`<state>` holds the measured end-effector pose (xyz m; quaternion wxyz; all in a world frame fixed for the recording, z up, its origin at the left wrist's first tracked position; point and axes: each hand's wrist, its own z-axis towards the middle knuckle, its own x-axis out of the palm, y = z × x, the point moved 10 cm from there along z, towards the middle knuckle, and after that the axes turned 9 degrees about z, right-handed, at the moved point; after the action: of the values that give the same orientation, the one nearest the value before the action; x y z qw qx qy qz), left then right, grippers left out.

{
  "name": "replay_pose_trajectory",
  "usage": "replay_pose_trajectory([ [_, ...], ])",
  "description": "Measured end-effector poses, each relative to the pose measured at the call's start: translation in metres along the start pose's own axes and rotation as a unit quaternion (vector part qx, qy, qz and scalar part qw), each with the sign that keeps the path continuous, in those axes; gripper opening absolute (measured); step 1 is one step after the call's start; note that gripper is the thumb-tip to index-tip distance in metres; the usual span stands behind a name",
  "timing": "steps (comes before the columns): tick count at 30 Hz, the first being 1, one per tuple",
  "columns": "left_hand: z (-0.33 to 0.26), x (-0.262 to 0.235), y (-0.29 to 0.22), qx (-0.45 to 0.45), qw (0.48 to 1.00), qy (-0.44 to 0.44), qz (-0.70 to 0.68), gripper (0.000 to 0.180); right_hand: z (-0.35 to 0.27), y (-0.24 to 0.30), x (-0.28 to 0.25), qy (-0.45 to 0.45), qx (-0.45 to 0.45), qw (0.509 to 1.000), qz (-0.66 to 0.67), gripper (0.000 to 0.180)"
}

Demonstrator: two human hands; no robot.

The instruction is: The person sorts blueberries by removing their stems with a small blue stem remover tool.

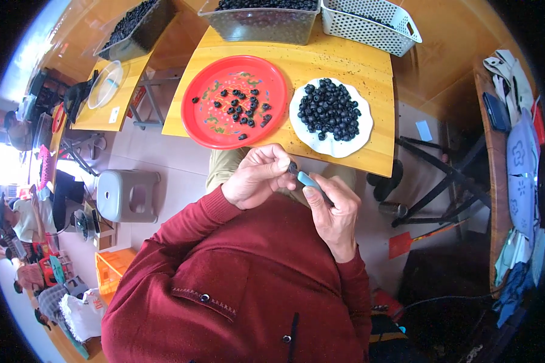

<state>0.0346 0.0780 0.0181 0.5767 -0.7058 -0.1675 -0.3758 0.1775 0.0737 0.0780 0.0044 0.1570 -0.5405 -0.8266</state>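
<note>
Close in front of my chest, my left hand (pixel 257 175) pinches a small dark bead (pixel 293 167) between thumb and fingertips. My right hand (pixel 335 212) grips a small tool with a light blue handle (pixel 307 179), its front end right against the bead; its tip is too small to make out. Beyond my left hand, a round red tray (pixel 200 129) with a coloured pattern bears several loose dark, bead-like balls (pixel 239 109). To its right, a white scalloped plate (pixel 364 138) holds a heap of similar dark balls (pixel 333 112).
A clear plastic bin (pixel 263 30) and a white perforated basket (pixel 372 34), both with dark contents, stand along the yellow table's (pixel 378 160) far edge. At left are a grey stool (pixel 124 196) and an orange crate (pixel 112 269); other people sit farther left. A wooden bench (pixel 495 175) stands right.
</note>
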Motion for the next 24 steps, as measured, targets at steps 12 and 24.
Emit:
replay_pose_trajectory([
  [12, -0.004, 0.02, -0.014, 0.028, 0.994, 0.005, 0.103, 0.012, -0.015, -0.048, -0.04, -0.1, 0.109, 0.989, 0.021, 0.027],
  [24, -0.002, -0.005, 0.004, -0.038, 0.99, -0.07, 0.12, 0.009, 0.003, -0.013, 0.0, 0.022, 0.08, 0.992, 0.099, 0.031],
])
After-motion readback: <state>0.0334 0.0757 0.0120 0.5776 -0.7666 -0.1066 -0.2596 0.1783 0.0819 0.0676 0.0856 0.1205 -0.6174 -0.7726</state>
